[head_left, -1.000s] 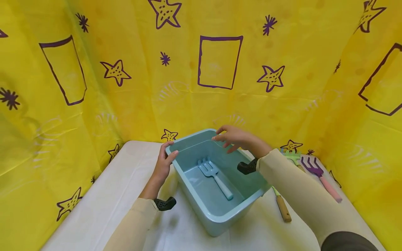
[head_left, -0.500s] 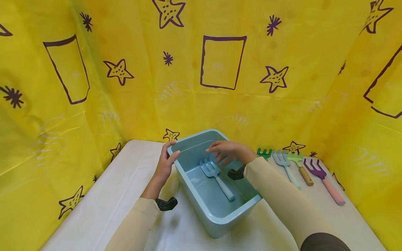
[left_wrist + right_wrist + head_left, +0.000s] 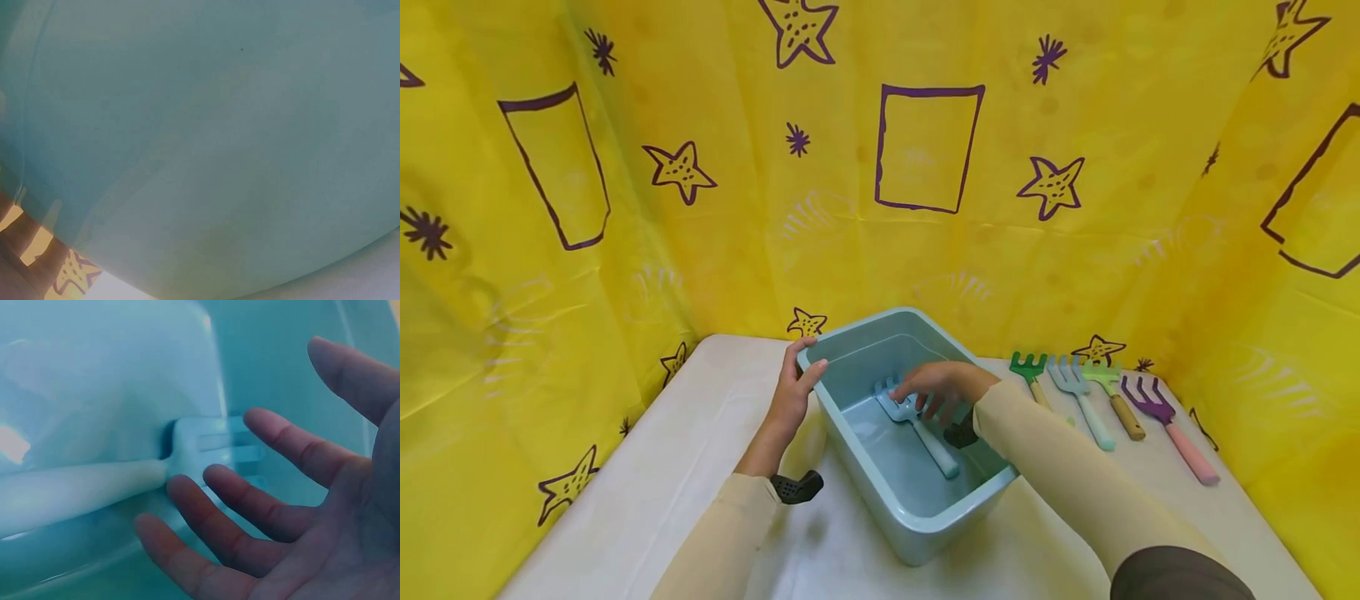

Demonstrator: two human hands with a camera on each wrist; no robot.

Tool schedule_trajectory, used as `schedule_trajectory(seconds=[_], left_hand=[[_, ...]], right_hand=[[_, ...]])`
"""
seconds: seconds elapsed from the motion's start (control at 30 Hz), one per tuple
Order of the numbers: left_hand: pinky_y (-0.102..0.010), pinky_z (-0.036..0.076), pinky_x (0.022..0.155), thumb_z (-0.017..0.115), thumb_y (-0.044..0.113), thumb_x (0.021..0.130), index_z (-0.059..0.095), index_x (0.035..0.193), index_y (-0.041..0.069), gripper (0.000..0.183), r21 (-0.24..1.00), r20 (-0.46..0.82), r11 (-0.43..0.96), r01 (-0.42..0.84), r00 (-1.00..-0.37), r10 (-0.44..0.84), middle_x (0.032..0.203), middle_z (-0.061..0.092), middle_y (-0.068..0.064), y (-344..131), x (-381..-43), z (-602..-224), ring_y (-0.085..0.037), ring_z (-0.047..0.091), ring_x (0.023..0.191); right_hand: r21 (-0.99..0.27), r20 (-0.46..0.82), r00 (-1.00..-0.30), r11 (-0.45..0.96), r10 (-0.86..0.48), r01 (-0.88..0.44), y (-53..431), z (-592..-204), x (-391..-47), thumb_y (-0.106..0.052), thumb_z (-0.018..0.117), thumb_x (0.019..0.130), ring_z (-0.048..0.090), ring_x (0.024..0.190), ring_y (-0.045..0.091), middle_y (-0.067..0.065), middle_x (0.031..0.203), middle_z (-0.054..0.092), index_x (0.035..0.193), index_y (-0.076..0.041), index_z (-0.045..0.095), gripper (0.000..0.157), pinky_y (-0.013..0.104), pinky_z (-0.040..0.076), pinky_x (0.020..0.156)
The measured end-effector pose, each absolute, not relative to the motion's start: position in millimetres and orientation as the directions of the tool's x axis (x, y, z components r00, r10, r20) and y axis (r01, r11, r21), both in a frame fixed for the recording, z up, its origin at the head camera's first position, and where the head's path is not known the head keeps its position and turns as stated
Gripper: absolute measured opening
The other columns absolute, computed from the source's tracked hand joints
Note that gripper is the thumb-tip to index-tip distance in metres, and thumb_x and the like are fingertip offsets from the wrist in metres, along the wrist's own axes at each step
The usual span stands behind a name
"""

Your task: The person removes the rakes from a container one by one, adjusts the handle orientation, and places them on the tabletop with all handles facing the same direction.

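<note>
A light-blue plastic tub (image 3: 917,523) stands on the white table. On its floor lies a light-blue toy garden fork (image 3: 937,450), tines toward the far end. My left hand (image 3: 793,387) grips the tub's far left corner, thumb over the rim; the left wrist view is filled mostly by the tub's wall (image 3: 219,125), with fingers at its lower left edge. My right hand (image 3: 947,385) reaches down inside the tub above the fork's head. In the right wrist view its fingers are spread and slightly bent over the fork (image 3: 81,490), with nothing held.
Right of the tub lie several hand forks: a green one (image 3: 1028,367), a blue one (image 3: 1096,422), a light-green one with a wooden handle (image 3: 1127,417) and a purple one with a pink handle (image 3: 1191,450). Yellow patterned cloth (image 3: 925,258) surrounds the table.
My right hand has come down from above the tub's right rim into the tub, over the fork. The left hand keeps its grip on the corner.
</note>
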State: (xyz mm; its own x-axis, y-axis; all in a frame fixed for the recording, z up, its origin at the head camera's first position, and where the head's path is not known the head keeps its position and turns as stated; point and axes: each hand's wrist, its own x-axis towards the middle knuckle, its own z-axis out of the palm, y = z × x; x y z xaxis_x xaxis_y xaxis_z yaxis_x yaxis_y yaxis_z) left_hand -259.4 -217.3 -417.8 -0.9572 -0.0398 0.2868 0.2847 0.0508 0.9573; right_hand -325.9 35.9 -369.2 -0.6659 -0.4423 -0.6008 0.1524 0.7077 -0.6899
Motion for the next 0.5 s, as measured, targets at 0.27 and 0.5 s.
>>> schedule_trajectory(seconds=[0.27,0.5], left_hand=[[-0.052,0.034,0.104,0.050,0.022,0.100,0.031,0.141,0.015,0.046,0.953,0.303,0.040,0.301,-0.952,-0.038,0.141,0.036,-0.015,-216,-260,-420,-0.032,0.039,0.124],[-0.054,0.030,0.107,0.049,0.020,0.100,0.029,0.143,0.011,0.049,0.963,0.266,0.057,0.264,-0.964,-0.027,0.145,0.032,-0.018,-215,-251,-408,-0.036,0.035,0.129]], right_hand=[[-0.624,-0.659,-0.647,0.759,-0.384,0.186,37,-380,-324,-0.038,0.071,0.087,0.056,0.106,0.042,0.024,0.122,0.052,0.120,-0.008,0.066,0.045,0.056,0.052,0.080],[-0.572,-0.683,-0.651,0.797,-0.332,0.194,35,-387,-320,-0.039,0.073,0.086,0.057,0.103,0.038,0.021,0.115,0.056,0.112,-0.006,0.068,0.043,0.055,0.052,0.078]])
